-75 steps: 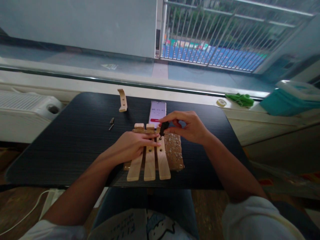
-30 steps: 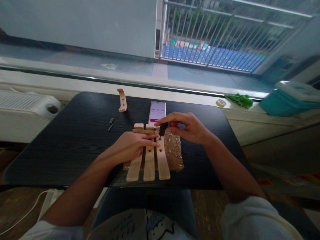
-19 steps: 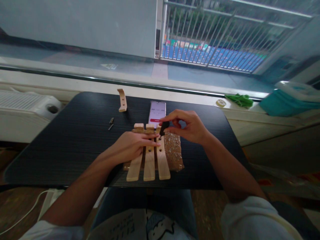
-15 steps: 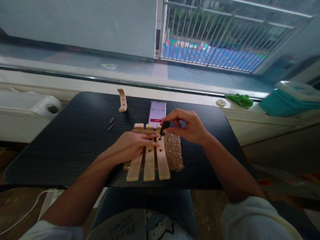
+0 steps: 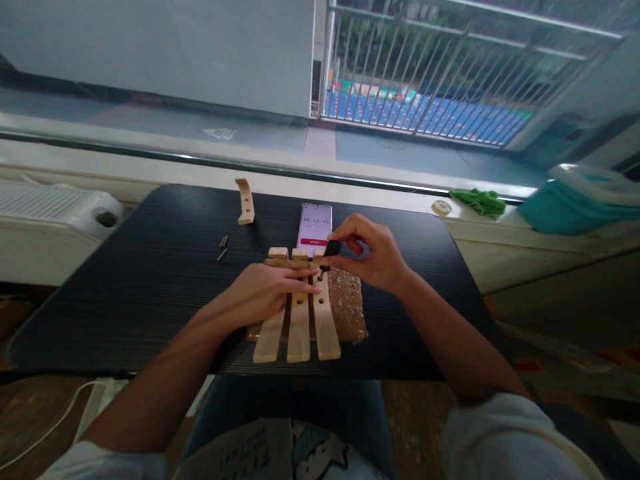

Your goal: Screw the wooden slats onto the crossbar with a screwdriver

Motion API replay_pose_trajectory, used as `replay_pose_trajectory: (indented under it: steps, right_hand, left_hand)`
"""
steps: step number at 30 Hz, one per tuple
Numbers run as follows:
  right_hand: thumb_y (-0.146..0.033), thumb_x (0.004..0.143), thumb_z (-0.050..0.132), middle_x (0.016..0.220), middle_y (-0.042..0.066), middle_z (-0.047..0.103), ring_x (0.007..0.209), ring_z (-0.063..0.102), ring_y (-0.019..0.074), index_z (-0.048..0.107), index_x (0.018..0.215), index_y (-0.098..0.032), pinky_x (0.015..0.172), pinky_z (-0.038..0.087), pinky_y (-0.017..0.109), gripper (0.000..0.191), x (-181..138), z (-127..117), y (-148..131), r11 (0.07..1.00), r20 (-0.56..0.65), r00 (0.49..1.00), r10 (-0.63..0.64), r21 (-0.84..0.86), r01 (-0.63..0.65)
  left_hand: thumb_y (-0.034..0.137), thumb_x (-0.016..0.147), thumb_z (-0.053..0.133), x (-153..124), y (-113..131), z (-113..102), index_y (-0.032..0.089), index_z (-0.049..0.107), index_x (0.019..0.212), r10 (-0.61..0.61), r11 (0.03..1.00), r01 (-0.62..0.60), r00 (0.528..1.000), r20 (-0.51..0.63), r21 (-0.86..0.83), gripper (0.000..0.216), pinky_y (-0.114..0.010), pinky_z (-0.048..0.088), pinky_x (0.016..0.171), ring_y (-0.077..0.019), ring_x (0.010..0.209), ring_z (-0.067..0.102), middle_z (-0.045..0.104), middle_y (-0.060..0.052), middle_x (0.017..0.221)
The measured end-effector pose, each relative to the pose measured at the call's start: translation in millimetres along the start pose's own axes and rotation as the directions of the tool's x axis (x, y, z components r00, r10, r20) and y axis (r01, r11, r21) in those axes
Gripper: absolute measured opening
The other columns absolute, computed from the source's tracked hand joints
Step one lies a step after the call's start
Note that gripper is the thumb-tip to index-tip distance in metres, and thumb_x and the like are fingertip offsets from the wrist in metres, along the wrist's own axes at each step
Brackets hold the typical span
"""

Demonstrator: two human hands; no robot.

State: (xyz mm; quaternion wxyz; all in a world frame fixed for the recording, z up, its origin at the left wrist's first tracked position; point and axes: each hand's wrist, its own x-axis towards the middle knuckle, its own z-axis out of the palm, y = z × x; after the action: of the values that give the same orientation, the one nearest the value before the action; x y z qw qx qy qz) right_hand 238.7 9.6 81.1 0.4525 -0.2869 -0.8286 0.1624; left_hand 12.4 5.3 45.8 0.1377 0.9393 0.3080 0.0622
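Observation:
Three pale wooden slats (image 5: 299,327) lie side by side on the black table (image 5: 150,280), joined at their far ends by a cross piece. My left hand (image 5: 263,291) rests flat on the slats with fingers stretched out, pressing them down. My right hand (image 5: 373,253) pinches a small black-handled screwdriver (image 5: 329,253), its tip set on the far end of the right slat. A clear bag of small metal parts (image 5: 347,303) lies under and to the right of the slats.
A phone (image 5: 315,228) with a lit screen lies just beyond the slats. A curved wooden piece (image 5: 245,200) stands further back, two small screws (image 5: 223,247) lie to the left. A white radiator (image 5: 50,220) is at the left, green cloth (image 5: 477,200) on the sill.
My right hand's fingers have shifted round the screwdriver handle, turning it in place. The left hand and the slats have stayed put.

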Motion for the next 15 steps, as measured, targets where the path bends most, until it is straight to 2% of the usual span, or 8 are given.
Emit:
replay_pose_trajectory:
  steps: [4,7,9,13,15]
  right_hand:
    - [-0.027,0.081,0.071,0.078,-0.003,0.060,0.054,0.040,0.0050,0.062,0.093,-0.020,0.052,0.038,0.021,0.016,-0.3,1.4,2.9,0.996,0.018,0.997,-0.080,-0.031,0.081]
    - [-0.027,0.082,0.071,0.078,-0.002,0.059,0.055,0.042,0.0050,0.063,0.094,-0.019,0.052,0.039,0.020,0.016,0.0,-0.5,5.3,0.992,0.028,0.991,-0.128,0.003,0.128]
    - [-0.027,0.081,0.071,0.076,-0.002,0.058,0.056,0.044,0.0053,0.063,0.096,-0.018,0.051,0.039,0.019,0.019,0.2,-4.2,5.9,0.992,0.050,0.991,-0.121,0.031,0.120]
    - [-0.024,0.087,0.063,0.083,0.001,0.063,0.059,0.049,0.0061,0.062,0.104,-0.018,0.054,0.043,0.019,0.018,0.4,-13.6,3.6,0.999,0.216,0.976,-0.044,0.036,0.037]
    - [-0.024,0.089,0.060,0.081,0.000,0.063,0.058,0.050,0.0059,0.061,0.107,-0.018,0.055,0.044,0.019,0.019,0.6,-16.4,1.9,0.999,0.258,0.966,-0.014,0.052,0.000]
  left_hand:
    - [0.008,0.084,0.050,-0.1,-0.3,0.2,0.040,0.066,0.119,0.002,1.000,-0.002,1.000,-0.008,0.006,0.050,-0.032,0.049,0.099,-0.0182,0.117,0.062,0.055,0.008,0.137]
    - [0.008,0.084,0.050,-0.2,-0.5,0.1,0.039,0.066,0.119,0.003,1.000,-0.003,1.000,-0.001,0.006,0.050,-0.033,0.050,0.098,-0.0192,0.117,0.062,0.054,0.007,0.137]
    - [0.008,0.084,0.049,-0.2,-0.9,0.6,0.038,0.066,0.119,-0.002,1.000,0.002,1.000,-0.003,0.004,0.050,-0.033,0.050,0.098,-0.0191,0.117,0.062,0.053,0.007,0.138]
    - [0.006,0.083,0.049,-0.2,-2.3,3.0,0.039,0.066,0.118,0.015,1.000,-0.016,0.999,-0.033,-0.012,0.051,-0.032,0.047,0.101,-0.0165,0.121,0.059,0.055,0.008,0.137]
    - [0.005,0.082,0.048,0.1,-2.7,3.8,0.039,0.067,0.118,0.024,1.000,-0.025,0.999,-0.037,-0.016,0.052,-0.032,0.047,0.102,-0.0159,0.120,0.059,0.055,0.009,0.137]
